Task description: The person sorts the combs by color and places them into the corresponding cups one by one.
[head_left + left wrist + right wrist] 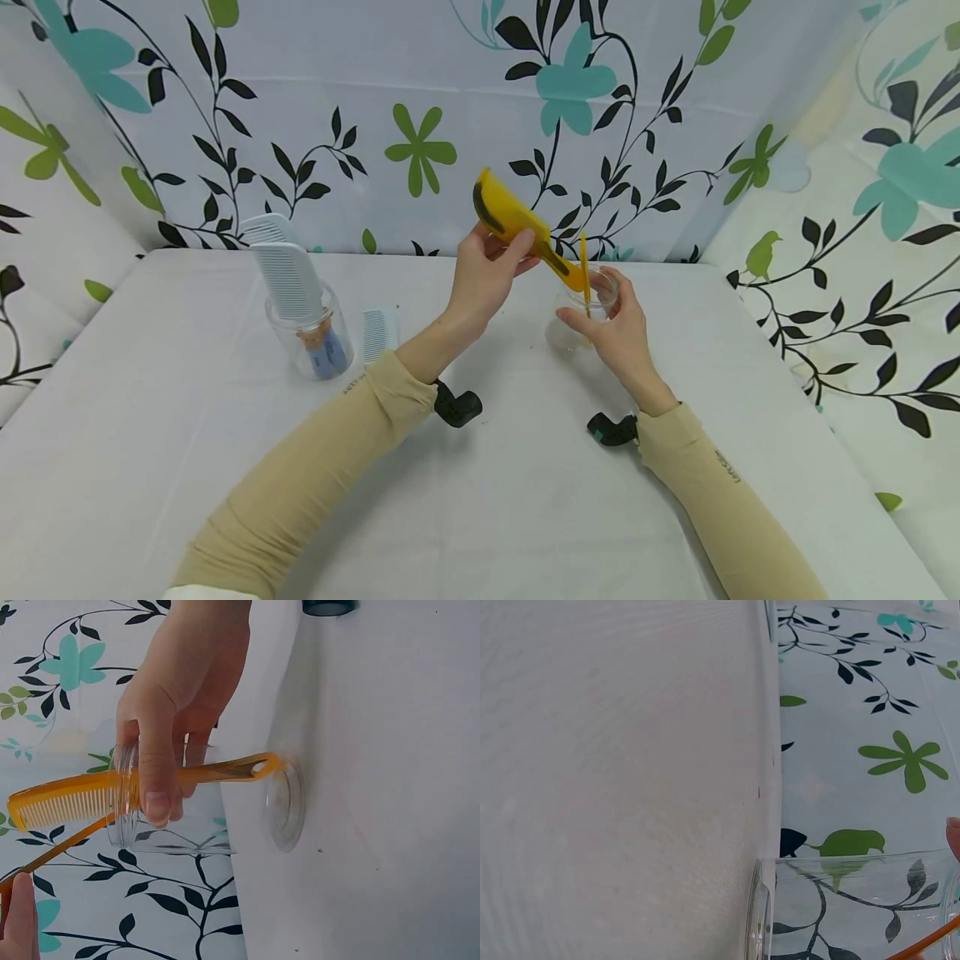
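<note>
My left hand point(486, 279) pinches a yellow comb point(513, 212) by its wide toothed part, the handle slanting down into the mouth of a clear jar point(567, 332). Around the jar's upper part curl the fingers of my right hand point(622, 340). A second yellow comb point(586, 258) stands in that jar, seen edge-on from the head. The left wrist view shows this standing comb point(64, 799) with teeth above the rim and handle end near the jar's bottom. Only part of the jar point(855, 900) appears in the right wrist view.
Another clear jar point(341, 321) at the left holds pale blue combs point(285, 279), handles down. Beside it a small pale blue comb point(379, 332) lies on the white table point(510, 500). A patterned cloth point(337, 75) hangs behind the table.
</note>
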The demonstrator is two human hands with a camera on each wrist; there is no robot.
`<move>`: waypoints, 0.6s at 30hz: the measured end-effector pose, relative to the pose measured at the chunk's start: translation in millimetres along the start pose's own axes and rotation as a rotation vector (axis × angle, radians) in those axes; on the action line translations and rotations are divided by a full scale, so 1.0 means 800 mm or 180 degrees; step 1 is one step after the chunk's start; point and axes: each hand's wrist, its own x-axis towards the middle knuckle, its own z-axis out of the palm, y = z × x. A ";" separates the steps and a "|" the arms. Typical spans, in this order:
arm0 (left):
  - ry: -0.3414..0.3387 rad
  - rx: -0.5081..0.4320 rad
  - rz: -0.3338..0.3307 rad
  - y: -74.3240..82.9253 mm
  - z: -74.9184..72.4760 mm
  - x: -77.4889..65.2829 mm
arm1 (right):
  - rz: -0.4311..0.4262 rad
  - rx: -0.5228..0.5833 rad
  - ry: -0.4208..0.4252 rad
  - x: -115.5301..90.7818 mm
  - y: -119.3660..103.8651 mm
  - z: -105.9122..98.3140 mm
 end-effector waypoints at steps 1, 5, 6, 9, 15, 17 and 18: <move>-0.0043 0.0038 -0.0016 -0.001 0.001 -0.001 | 0.0002 -0.0012 0.0005 0.000 0.000 0.000; -0.0172 0.0220 -0.0142 -0.006 0.007 -0.006 | 0.0005 -0.0047 0.0013 0.001 0.002 0.000; -0.0202 0.0254 -0.0174 -0.007 0.009 -0.006 | 0.0001 -0.0045 0.0014 0.001 0.002 0.000; -0.0296 0.0397 -0.0259 -0.009 0.014 -0.007 | -0.0009 -0.0034 0.0013 0.002 0.003 0.000; -0.0480 0.0704 -0.0325 -0.016 0.022 -0.008 | -0.0026 -0.0018 -0.0018 0.000 0.004 0.000; -0.0500 0.0796 -0.0309 -0.017 0.024 -0.008 | -0.0030 0.0001 -0.0016 0.000 0.004 0.000; -0.0492 0.0842 -0.0296 -0.016 0.025 -0.008 | -0.0034 0.0007 -0.0012 -0.001 0.004 0.000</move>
